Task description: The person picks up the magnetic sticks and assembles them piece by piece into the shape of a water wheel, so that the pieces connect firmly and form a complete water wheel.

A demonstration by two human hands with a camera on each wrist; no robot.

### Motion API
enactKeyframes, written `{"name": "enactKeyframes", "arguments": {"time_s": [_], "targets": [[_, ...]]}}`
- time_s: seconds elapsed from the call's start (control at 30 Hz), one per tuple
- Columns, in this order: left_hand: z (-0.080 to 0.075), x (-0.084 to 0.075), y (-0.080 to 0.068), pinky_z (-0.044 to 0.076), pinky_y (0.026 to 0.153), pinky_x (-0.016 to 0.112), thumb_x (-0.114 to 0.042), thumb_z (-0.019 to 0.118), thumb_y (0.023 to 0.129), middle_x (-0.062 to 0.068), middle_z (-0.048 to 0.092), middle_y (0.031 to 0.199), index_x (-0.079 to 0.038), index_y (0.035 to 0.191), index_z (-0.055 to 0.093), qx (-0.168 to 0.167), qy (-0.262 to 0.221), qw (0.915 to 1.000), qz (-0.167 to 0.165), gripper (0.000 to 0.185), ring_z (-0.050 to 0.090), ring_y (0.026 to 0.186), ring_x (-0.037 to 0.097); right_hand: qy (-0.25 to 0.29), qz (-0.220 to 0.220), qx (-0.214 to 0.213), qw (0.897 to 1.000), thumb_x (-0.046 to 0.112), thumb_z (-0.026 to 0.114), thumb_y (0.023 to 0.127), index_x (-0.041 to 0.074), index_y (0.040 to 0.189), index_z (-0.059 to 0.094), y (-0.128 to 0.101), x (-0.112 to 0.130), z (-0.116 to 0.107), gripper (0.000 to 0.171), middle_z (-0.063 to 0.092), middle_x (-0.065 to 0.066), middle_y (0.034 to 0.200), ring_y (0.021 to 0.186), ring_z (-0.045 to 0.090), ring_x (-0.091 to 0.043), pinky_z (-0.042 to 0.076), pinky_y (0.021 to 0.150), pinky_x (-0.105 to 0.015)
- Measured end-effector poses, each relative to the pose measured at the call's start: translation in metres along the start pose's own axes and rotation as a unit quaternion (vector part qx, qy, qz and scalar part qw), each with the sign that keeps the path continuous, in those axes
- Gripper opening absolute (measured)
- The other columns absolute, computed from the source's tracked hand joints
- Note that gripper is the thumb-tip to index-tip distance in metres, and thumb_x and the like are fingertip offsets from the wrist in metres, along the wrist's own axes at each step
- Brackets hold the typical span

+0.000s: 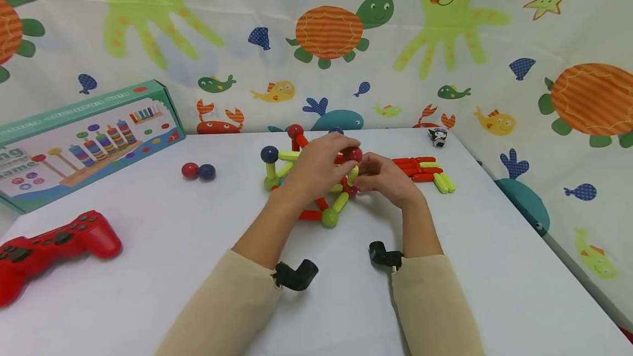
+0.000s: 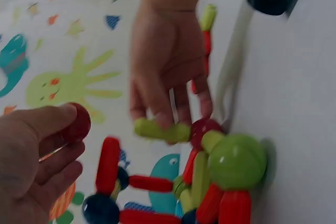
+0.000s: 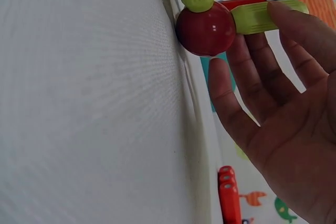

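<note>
A: Biggest thing first: the half-built frame of red and yellow-green plastic rods joined by coloured balls (image 1: 301,180) stands mid-table on the white tabletop (image 1: 148,290). What could go wrong with it?

B: It looks lightly joined. A sideways shove from either hand could, I think, pull rods off their balls and fold the frame.

A: And the hands?

B: The left hand (image 1: 321,166) pinches a dark red ball (image 1: 353,154) between thumb and fingertips above the frame. The right hand (image 1: 388,180) has fingers narrowed round a yellow-green ribbed rod (image 3: 265,17), which touches a red ball (image 3: 206,29) on the table.

A: So the risk?

B: If the ball snaps on off-centre, it may tip the rod, or slip and roll towards the loose red and blue balls (image 1: 198,171).
</note>
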State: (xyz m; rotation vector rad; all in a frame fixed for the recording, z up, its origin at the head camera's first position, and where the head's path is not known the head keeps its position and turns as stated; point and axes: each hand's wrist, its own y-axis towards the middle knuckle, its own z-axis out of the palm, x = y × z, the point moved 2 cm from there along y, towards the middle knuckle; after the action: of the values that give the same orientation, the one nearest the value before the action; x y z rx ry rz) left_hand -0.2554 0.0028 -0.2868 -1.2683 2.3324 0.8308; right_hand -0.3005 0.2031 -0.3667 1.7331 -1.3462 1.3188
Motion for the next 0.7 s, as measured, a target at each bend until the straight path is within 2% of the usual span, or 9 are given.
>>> {"name": "enactKeyframes", "arguments": {"time_s": [0.13,0.27,0.43,0.6,0.7], "targets": [[0.015,-0.007,0.019,0.054,0.105,0.035,-0.023,0.071,0.099,0.004,0.065,0.139,-0.015,0.142,0.063,0.054,0.084,0.995,0.002,0.045,0.062,0.127,0.021,0.004,0.001,0.002,1.0,0.011,0.073,0.092,0.017,0.145,0.054,0.001,-0.001,0.001,0.057,0.064,-0.012,0.131,0.123,0.059,-0.029,0.058,0.097,-0.038],[0.021,-0.006,0.028,0.056,0.103,0.035,-0.024,0.07,0.1,0.004,0.065,0.133,-0.016,0.142,0.062,0.092,0.123,0.9879,-0.022,0.044,0.063,0.12,0.021,0.007,0.005,0.002,1.0,0.01,0.073,0.092,0.017,0.145,0.054,0.002,-0.001,0.0,0.057,0.063,-0.012,0.133,0.124,0.058,-0.029,0.058,0.098,-0.037],[0.024,-0.004,0.029,0.057,0.1,0.033,-0.024,0.07,0.1,0.004,0.065,0.127,-0.016,0.141,0.063,0.106,0.127,0.9857,-0.034,0.043,0.063,0.116,0.019,0.014,0.01,0.0,1.0,0.012,0.073,0.093,0.017,0.14,0.055,0.003,-0.001,0.0,0.051,0.062,-0.011,0.134,0.126,0.057,-0.029,0.057,0.098,-0.036],[0.025,-0.004,0.027,0.057,0.1,0.034,-0.023,0.071,0.099,0.004,0.064,0.126,-0.017,0.139,0.063,0.107,0.113,0.9872,-0.034,0.042,0.062,0.115,0.019,-0.002,0.009,0.0,1.0,0.014,0.072,0.094,0.016,0.145,0.055,0.002,-0.002,-0.001,0.053,0.062,-0.012,0.135,0.124,0.057,-0.03,0.057,0.098,-0.037],[0.025,-0.004,0.023,0.056,0.102,0.036,-0.024,0.07,0.099,0.004,0.064,0.133,-0.018,0.142,0.062,0.097,0.103,0.9893,-0.033,0.043,0.061,0.122,0.02,-0.011,0.015,0.002,1.0,0.018,0.071,0.096,0.017,0.147,0.055,0.001,-0.002,-0.001,0.053,0.063,-0.011,0.137,0.124,0.058,-0.029,0.057,0.097,-0.037]]}}
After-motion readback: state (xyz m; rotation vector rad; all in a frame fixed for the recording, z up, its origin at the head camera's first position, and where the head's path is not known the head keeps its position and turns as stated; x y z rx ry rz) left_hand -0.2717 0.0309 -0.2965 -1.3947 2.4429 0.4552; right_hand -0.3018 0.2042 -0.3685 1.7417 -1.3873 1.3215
